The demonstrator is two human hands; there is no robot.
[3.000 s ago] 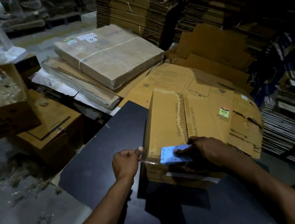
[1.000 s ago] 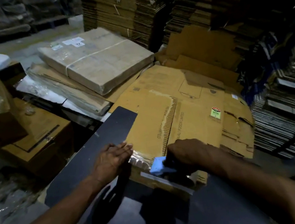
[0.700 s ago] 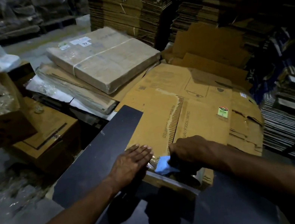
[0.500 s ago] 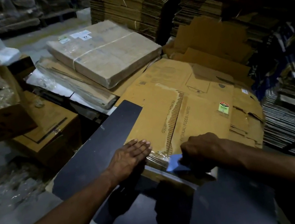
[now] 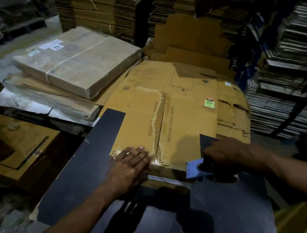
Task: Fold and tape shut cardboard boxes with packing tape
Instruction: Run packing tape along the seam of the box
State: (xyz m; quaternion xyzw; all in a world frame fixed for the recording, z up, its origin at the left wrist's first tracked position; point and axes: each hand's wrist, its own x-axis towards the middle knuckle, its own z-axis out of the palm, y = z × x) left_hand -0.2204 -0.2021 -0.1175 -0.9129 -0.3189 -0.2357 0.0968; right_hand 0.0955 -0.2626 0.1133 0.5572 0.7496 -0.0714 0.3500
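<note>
One cardboard box [image 5: 172, 125] on dark worktop [image 5: 80, 170], top flaps closed, seam running away from person; print beside seam reads "PATANJALI FOODS LIMITED", small green-red sticker [image 5: 209, 102] past right fingers. Left hand [image 5: 131, 167] flat on near left edge, fingers straight and together, pressing clear tape strip [image 5: 154, 160]. Right hand [image 5: 230, 152] curled round one blue tape dispenser [image 5: 195, 168] at near right edge.
</note>
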